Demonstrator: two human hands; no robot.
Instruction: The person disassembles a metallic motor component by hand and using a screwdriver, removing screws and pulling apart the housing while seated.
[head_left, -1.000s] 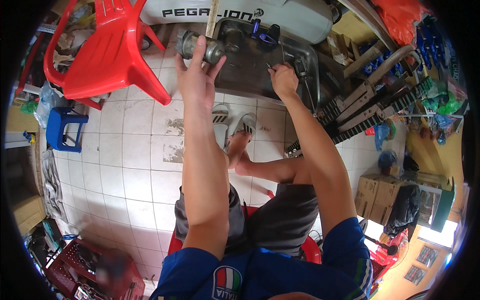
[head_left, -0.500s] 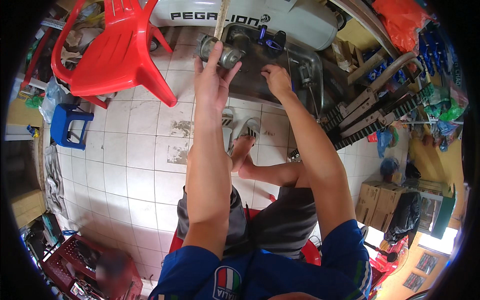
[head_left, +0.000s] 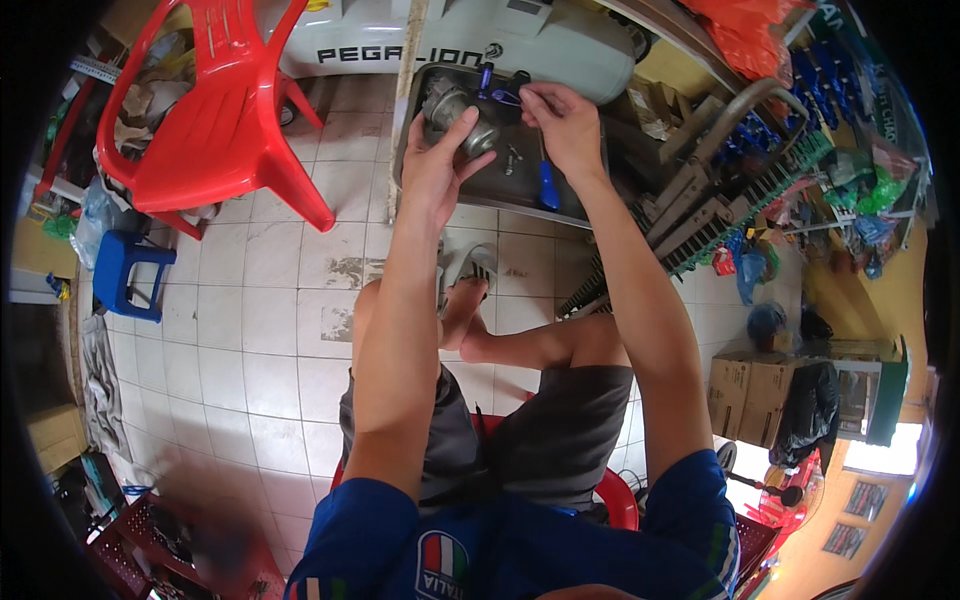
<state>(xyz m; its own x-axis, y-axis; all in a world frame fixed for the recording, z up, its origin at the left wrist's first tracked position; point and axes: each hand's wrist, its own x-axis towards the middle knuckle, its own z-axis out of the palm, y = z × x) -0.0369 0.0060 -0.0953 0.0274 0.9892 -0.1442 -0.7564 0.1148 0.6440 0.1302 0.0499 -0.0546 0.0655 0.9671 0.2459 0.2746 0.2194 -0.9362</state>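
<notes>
My left hand [head_left: 435, 160] grips a dull grey metal cylindrical part [head_left: 450, 102], tilted over the left of the steel tray [head_left: 615, 175]. My right hand [head_left: 560, 125] is pinched high over the tray beside a purple-handled tool [head_left: 505, 96]; what its fingertips hold is too small to make out. A blue-handled tool [head_left: 548, 185] lies below that hand, near a small metal piece [head_left: 512, 160]. A pale upright bar [head_left: 405, 60] stands at the tray's left.
A red plastic chair [head_left: 200, 150] and blue stool [head_left: 130, 275] are at left. A grey tank [head_left: 570, 55] lies behind the tray. Long metal racks with ribbed strips [head_left: 700, 230] lean at right. Cardboard boxes [head_left: 750, 395] sit lower right.
My right hand has moved up toward the purple tool, uncovering the blue handle. The part in my left hand first shifted right, then tipped more steeply, its right end lower.
</notes>
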